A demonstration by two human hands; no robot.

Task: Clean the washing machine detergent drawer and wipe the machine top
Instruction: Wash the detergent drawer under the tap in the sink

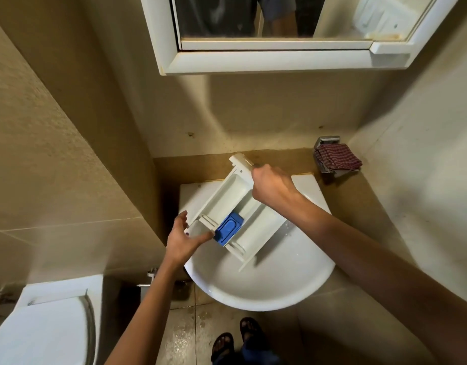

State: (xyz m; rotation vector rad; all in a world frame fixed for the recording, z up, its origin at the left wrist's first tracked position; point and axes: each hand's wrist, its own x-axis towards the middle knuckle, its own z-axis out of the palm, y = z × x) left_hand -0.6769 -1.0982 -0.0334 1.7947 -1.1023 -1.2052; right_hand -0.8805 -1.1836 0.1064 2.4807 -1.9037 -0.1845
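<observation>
Currently the detergent drawer (227, 196) hangs tilted over the sink (253, 301), its long axis running from the far end by the back wall down toward the person. The right hand (270, 187) grips its far right wall. The left hand (181, 242), nearer the low end, is spread loosely, one finger reaching the blue insert (229, 229), probably the next part to lift out.

Dim warm light | soft shadows | wide-angle edge bending | slight motion blur
</observation>
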